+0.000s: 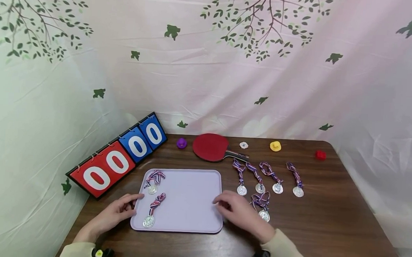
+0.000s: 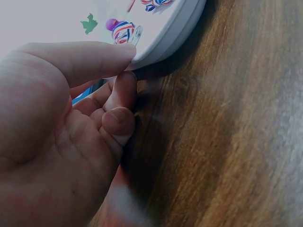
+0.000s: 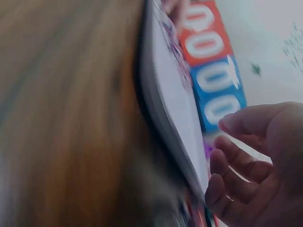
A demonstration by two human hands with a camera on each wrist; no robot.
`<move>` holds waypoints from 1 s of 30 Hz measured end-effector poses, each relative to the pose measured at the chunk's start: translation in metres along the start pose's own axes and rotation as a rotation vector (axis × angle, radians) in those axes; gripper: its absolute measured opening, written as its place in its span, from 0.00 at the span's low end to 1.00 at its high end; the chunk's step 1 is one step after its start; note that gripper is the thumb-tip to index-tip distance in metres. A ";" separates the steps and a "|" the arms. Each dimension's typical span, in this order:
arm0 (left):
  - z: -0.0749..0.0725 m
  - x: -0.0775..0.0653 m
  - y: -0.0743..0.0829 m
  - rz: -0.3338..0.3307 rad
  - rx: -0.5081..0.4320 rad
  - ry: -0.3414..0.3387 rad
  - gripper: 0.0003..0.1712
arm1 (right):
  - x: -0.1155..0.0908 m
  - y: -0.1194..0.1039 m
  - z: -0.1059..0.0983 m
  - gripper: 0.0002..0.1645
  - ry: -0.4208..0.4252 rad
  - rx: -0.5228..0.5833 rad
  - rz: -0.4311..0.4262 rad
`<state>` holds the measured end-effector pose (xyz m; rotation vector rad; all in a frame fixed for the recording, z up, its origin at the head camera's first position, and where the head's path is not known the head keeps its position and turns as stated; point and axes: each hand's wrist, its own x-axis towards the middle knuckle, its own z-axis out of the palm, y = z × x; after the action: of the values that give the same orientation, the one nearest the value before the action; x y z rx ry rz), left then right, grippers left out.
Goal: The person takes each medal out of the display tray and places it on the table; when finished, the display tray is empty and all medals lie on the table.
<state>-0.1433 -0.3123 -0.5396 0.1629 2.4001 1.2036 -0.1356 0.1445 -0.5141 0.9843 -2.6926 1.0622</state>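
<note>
A pale lilac tray [image 1: 185, 200] lies on the table with two ribboned medals on its left side: one silver medal [image 1: 148, 221] near the front, another medal [image 1: 152, 189] behind it. My left hand [image 1: 114, 212] pinches the tray's left edge; in the left wrist view the thumb [image 2: 102, 59] lies at the rim with fingers curled below. Over the tray's right edge hovers my right hand [image 1: 238, 212], its fingers [image 3: 232, 175] loosely bent and apart, holding nothing. Just beyond it a medal [image 1: 264, 215] with a bundled ribbon lies on the table.
Several more medals [image 1: 277, 188] lie in a row right of the tray. Behind stand a red table tennis paddle [image 1: 210, 147], a purple duck [image 1: 181, 143], a white chip [image 1: 244, 145], a yellow duck [image 1: 275, 146] and a red block [image 1: 320, 155]. A flip scoreboard [image 1: 118, 155] leans at left.
</note>
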 end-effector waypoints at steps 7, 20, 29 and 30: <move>0.000 0.003 0.001 -0.009 0.000 -0.012 0.27 | 0.033 -0.034 0.047 0.10 -0.162 -0.016 -0.052; 0.000 0.000 0.003 -0.019 -0.006 -0.020 0.28 | 0.071 -0.085 0.110 0.18 -0.339 -0.100 -0.133; 0.000 0.000 0.003 -0.014 -0.016 -0.027 0.28 | 0.086 -0.101 0.126 0.21 -0.353 -0.177 -0.120; 0.000 0.000 0.003 -0.014 -0.016 -0.027 0.28 | 0.087 -0.102 0.128 0.21 -0.350 -0.190 -0.115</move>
<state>-0.1433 -0.3110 -0.5373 0.1558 2.3640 1.2060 -0.1243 -0.0397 -0.5255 1.3779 -2.8876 0.6487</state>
